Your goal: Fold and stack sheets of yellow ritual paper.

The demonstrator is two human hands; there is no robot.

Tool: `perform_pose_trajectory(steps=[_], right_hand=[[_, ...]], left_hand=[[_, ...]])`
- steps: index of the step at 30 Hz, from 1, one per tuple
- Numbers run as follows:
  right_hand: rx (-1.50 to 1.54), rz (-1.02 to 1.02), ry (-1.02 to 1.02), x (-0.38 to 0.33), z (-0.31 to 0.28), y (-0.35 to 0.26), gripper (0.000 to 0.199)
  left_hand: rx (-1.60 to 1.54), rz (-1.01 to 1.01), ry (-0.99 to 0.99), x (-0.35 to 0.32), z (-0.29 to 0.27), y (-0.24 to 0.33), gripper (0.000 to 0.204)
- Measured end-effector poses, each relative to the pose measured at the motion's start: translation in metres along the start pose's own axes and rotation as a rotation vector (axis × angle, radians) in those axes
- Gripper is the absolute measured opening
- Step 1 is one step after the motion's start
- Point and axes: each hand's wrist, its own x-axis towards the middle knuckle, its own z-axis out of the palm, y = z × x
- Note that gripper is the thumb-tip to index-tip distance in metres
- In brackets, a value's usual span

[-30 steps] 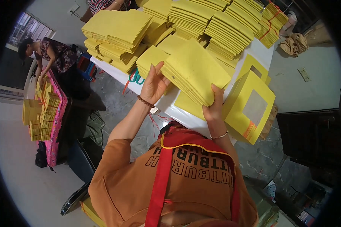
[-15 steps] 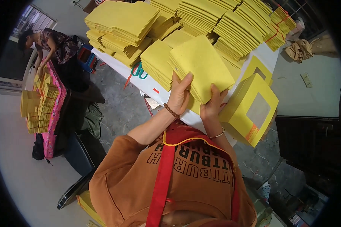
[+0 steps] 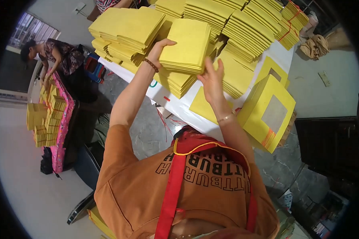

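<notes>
At the far left, a person in a dark patterned top (image 3: pixel 64 53) leans over a pink patterned cloth (image 3: pixel 69 115) bearing small tied bundles of folded yellow paper (image 3: pixel 48 119). Further right, a broad pile of flat yellow paper pieces (image 3: pixel 125 28) rests on the white-covered tabletop (image 3: pixel 177 102). Beside it, the left hand (image 3: pixel 158 52) grips the left edge of a thick, squared stack of flat yellow paper pieces (image 3: pixel 186 42) — thumb on top. This stack is above another yellow paper stack (image 3: pixel 177 83) lower down. At its lower right corner is the right hand (image 3: pixel 212 81), fingers and thumb spread wide; whether it touches the paper I cannot tell. Right of that hand stands a yellow box-like form with a grey rectangular panel (image 3: pixel 257 126) — orange-red strands crossing its lower corner. Past the tabletop's far right lies crumpled brown paper (image 3: pixel 315 46).
</notes>
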Motion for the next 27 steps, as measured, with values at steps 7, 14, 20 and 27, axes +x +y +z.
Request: perform_pose_trajectory(steps=[7, 14, 20, 27], right_hand=[[-0.113, 0.176, 0.007, 0.042, 0.015, 0.020, 0.093], [-0.157, 0.254, 0.048, 0.060, 0.015, 0.025, 0.090], [-0.182, 0.262, 0.091, 0.067, 0.020, 0.032, 0.094], [-0.185, 0.278, 0.112, 0.070, 0.023, 0.037, 0.089]], left_hand=[[0.224, -0.184, 0.084, 0.035, -0.014, 0.029, 0.035], [0.248, -0.168, 0.071, 0.047, -0.021, 0.023, 0.040], [0.210, -0.103, 0.090, 0.055, -0.025, 0.021, 0.044], [0.432, 0.121, 0.154, 0.067, -0.033, 0.025, 0.039]])
